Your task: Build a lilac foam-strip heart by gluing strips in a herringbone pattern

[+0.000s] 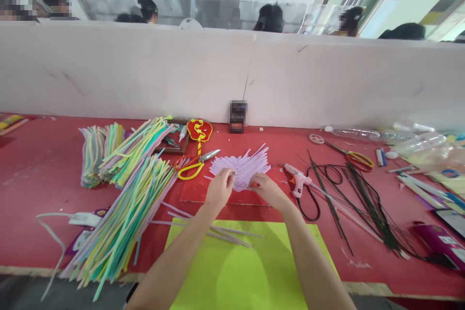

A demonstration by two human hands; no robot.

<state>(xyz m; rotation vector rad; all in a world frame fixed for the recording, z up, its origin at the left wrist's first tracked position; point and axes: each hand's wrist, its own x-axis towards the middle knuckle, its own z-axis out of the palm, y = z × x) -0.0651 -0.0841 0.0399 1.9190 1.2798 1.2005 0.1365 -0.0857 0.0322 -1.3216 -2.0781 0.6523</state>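
Here, lilac strips between both hands

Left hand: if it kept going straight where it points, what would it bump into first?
The left hand would meet the lilac strips first. Its fingertips already look right at them, though from this one view I can't be sure they touch.

The piece is pale lilac, made of many thin, fuzzy strips packed side by side. They slant from both sides toward a middle line, in a V pattern. The far edge is ragged, with loose tips spreading out; those at the right reach farthest, and the near end narrows. The piece lies spread on the red board, beyond the yellow-green sheet.
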